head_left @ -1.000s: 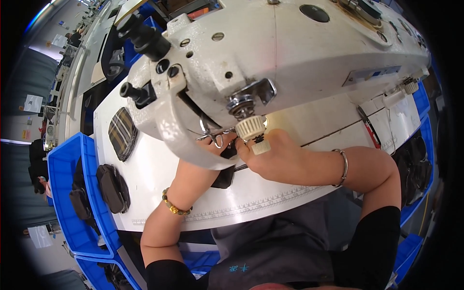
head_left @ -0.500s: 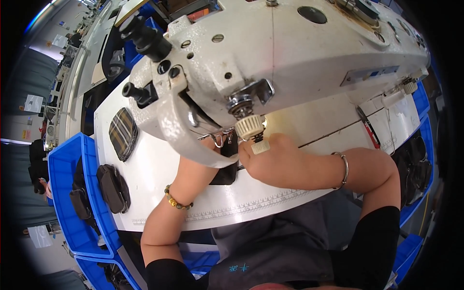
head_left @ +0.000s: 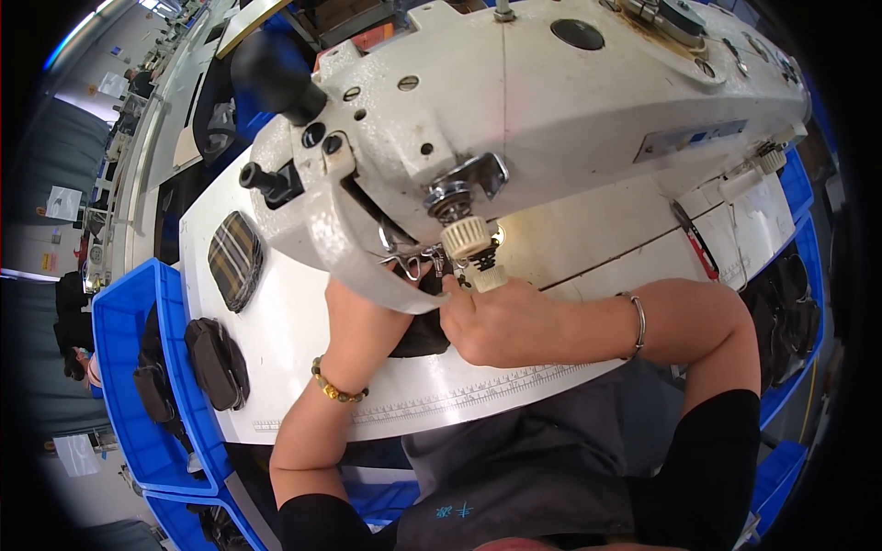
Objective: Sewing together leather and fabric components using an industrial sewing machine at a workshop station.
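A white sewing machine [head_left: 570,110] spans the table before me. Under its head, a dark fabric piece [head_left: 423,338] lies between my two hands at the metal presser foot [head_left: 435,260]. My left hand [head_left: 363,312] rests at the fabric's left side; the curved white guard and the machine head hide most of its fingers. On the right side, my right hand [head_left: 491,321] has its fingers curled in and closed on the fabric's edge, close to the foot. The cream tension knob [head_left: 467,237] hangs just above this hand. The stitching point itself is mostly hidden.
A plaid fabric piece [head_left: 234,262] and a dark pouch [head_left: 217,364] lie at the table's left. Blue bins [head_left: 129,367] holding dark pieces flank it. A red-and-black cutter [head_left: 695,241] lies right, a ruler strip [head_left: 478,386] along the near edge.
Both hands have shifted slightly toward me, the right one also leftward. The fabric between them looks more bunched. The black knob atop the machine head is now blurred.
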Tool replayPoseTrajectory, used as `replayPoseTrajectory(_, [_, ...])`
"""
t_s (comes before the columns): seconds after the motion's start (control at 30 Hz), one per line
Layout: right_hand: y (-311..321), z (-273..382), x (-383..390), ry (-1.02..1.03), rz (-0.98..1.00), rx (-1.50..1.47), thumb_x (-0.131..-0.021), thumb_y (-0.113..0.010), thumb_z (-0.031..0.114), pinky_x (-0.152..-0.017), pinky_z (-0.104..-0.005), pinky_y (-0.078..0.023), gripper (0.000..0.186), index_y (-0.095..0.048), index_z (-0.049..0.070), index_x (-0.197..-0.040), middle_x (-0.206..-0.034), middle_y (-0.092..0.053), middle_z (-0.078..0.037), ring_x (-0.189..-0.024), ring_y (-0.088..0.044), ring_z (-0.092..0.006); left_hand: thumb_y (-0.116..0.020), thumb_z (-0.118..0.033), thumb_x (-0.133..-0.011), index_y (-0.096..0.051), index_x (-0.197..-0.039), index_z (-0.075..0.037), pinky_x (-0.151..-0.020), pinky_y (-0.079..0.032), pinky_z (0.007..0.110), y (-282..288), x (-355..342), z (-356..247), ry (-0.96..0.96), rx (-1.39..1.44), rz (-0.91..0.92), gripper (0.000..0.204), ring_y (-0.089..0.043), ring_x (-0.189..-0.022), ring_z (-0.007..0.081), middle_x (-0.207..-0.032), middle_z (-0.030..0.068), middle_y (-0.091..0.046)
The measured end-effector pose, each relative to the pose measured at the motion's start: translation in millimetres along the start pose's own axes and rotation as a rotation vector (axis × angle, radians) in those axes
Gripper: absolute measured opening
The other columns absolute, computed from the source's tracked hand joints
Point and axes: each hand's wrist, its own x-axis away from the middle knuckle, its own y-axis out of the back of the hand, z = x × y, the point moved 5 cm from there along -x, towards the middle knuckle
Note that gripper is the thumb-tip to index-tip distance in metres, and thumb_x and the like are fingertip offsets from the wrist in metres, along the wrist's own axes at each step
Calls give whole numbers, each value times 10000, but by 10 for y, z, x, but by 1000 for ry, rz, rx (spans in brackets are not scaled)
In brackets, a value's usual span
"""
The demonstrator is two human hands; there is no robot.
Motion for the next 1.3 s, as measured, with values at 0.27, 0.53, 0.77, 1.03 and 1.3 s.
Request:
replayPoseTrajectory(0.27, [58, 24, 10, -2, 115, 29, -489, -608, 189, -321, -279, -341, 168, -565, 29, -519, -512, -427, -48, -421, -457, -131, -783, -173, -732, -658, -920, -6, -653, -480, 399, 7, -61, 229, -99, -75, -162, 281, -605, -741, 363, -851, 157, -660])
replayPoseTrajectory(0.53, [34, -93, -19, -26, -18, 87, -550, -635, 176, -327, -299, -341, 127, -555, 79, -528, -507, -446, -7, -405, -485, -126, -748, -138, -740, -654, -913, 0, -663, -487, 368, -108, 1, 605, 31, -63, -261, 240, -629, -743, 301, -828, 133, -656])
replayPoseTrajectory(0.77, [-25, -157, 33, 4, 239, 210, -655, -608, 99, -390, -261, -331, 268, -702, 2, -887, -915, -687, -152, -489, -521, -116, -701, -141, -747, -566, -1178, 3, -902, -444, 433, 40, 28, 896, 199, 38, -124, 475, -556, -1065, 407, -1118, 213, -611])
replayPoseTrajectory(1.03, [-20, -161, 8, 63, 237, 211, -678, -602, 72, -387, -255, -320, 266, -695, -21, -910, -956, -687, -189, -450, -502, -116, -636, -37, -838, -642, -937, 41, -568, -491, 289, 33, 39, 924, 109, 292, -86, 126, -591, -655, 125, -767, 44, -665])
replayPoseTrajectory(1.3, [-46, 57, -42, 5, 114, 88, -636, -615, 103, -355, -290, -390, 129, -643, 0, -709, -857, -683, -239, -411, -536, -165, -713, -116, -858, -529, -890, -13, -532, -398, 203, 144, 200, 803, 559, 696, 165, 213, -493, -618, 41, -729, -2, -587])
